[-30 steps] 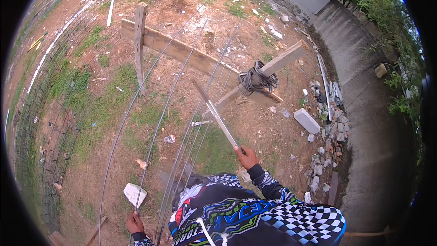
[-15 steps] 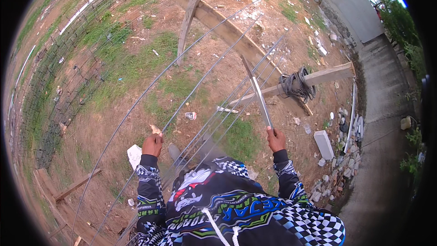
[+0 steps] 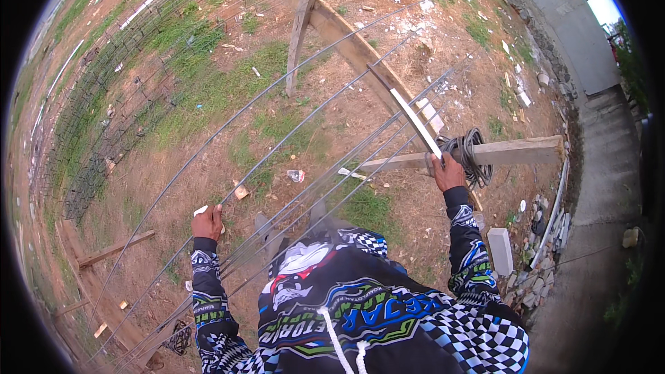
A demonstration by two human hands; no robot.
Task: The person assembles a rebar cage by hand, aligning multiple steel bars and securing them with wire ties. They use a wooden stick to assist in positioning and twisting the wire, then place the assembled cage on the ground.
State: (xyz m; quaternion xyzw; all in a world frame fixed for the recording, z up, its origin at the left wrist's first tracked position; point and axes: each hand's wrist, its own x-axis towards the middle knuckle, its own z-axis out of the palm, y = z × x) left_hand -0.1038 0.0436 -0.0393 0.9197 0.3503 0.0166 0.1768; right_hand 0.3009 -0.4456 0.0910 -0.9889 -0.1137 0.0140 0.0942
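Observation:
My left hand (image 3: 208,222) is closed around one of the long thin steel rods (image 3: 298,129), which slants up to the right across the view. My right hand (image 3: 449,171) grips the near end of a long narrow metal bar (image 3: 414,118), pale along its length with a dark far end. In the picture the bar's dark tip meets the rod that my left hand holds; whether they touch I cannot tell. Several more steel rods (image 3: 324,180) run in a bundle between my hands. Another bowed rod (image 3: 208,149) lies farther left.
A wooden plank (image 3: 350,40) on an upright post (image 3: 301,34) lies under the rods' far ends. Coiled wire (image 3: 474,156) hangs on a wooden beam (image 3: 523,150). At lower left stands a wooden frame (image 3: 76,256). Wire-mesh cages (image 3: 90,159), a white block (image 3: 500,251) and rubble surround it.
My right hand has moved forward and right, and the bar's tip has come to the held rod. My left hand has shifted left, still on its rod. The view has shifted slightly.

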